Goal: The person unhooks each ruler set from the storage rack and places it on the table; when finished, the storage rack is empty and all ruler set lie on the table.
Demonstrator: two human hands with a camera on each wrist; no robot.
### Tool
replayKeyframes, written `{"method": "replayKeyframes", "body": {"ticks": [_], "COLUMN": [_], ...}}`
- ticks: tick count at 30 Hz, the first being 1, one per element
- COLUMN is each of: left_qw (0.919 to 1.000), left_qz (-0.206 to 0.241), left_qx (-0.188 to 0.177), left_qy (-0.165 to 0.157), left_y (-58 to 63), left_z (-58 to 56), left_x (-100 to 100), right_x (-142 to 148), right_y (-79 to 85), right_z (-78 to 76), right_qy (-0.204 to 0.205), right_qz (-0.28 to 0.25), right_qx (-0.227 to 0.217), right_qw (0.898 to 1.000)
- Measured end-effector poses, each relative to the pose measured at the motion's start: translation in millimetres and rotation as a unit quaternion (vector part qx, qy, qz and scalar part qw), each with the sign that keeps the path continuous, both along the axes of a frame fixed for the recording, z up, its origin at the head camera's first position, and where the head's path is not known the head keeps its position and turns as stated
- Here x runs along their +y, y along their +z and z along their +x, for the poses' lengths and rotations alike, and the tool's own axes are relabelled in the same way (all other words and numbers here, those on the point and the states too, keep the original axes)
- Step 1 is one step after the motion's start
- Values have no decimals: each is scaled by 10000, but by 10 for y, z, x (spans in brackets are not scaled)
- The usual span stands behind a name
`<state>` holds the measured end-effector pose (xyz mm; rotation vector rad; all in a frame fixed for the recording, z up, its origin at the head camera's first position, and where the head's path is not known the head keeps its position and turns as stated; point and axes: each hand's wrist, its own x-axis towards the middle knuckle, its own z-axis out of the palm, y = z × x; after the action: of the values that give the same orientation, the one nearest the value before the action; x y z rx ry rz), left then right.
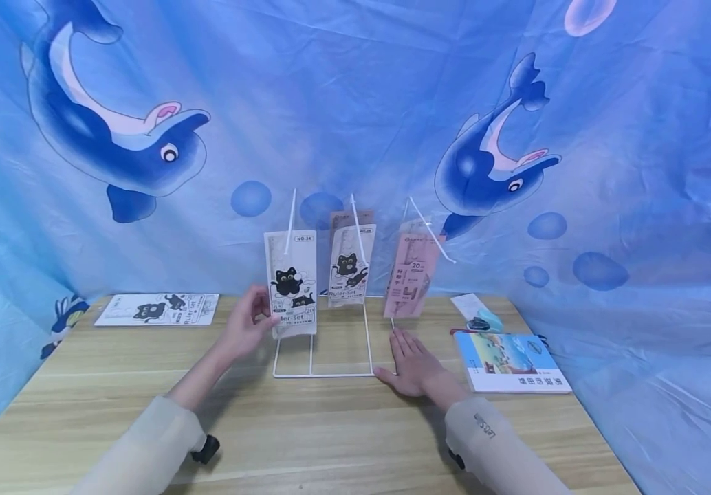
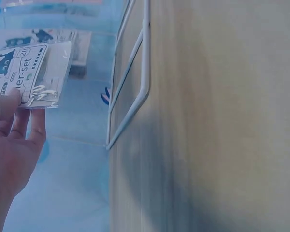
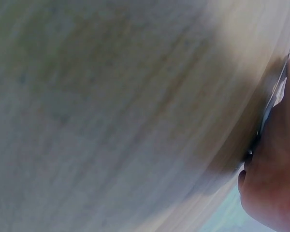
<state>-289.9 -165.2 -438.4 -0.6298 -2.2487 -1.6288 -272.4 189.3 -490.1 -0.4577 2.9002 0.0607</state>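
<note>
A white wire rack [image 1: 337,375] stands on the table, with ruler set packs hanging from its three arms. My left hand [image 1: 252,320] pinches the lower left edge of the ruler set [image 1: 291,275] with black cats on the left arm. Seen from the left wrist, the thumb lies on the front of the clear pack [image 2: 58,72] and the fingers [image 2: 37,128] are behind it. My right hand [image 1: 414,364] lies flat with fingers spread over the right front corner of the rack's base. In the right wrist view that hand [image 3: 275,169] shows only at the edge.
Another cat ruler set [image 1: 352,265] hangs on the middle arm, a pink ruler set [image 1: 413,278] on the right one. A further cat pack [image 1: 156,309] lies at the back left. At the right are a book [image 1: 513,363] and small stationery packs [image 1: 482,320]. A dolphin-printed curtain [image 1: 355,103] hangs behind.
</note>
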Motion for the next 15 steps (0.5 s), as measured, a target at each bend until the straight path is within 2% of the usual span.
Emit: {"method": "replayKeyframes", "body": {"ticks": [3,7,10,15], "left_qw": [9995,9983,9971,9950], "left_qz": [13,27,41,142], "left_qx": [-236,-472,-668,-861], "left_qy": [-223,-342,-374,-486], "left_y": [17,22,12,-4], "left_z": [157,318,392,453], "left_x": [-31,-54,-58,-52], "right_x": [-1,6,16,22], "right_y": [-3,-16,-34,-53], "right_z": [1,-4,-13,-20], "right_qy": [3,32,56,58], "right_qz": [-19,-58,-50,-35], "right_qx": [-5,31,96,93], "right_qw": [10000,10000,9999,9999]}}
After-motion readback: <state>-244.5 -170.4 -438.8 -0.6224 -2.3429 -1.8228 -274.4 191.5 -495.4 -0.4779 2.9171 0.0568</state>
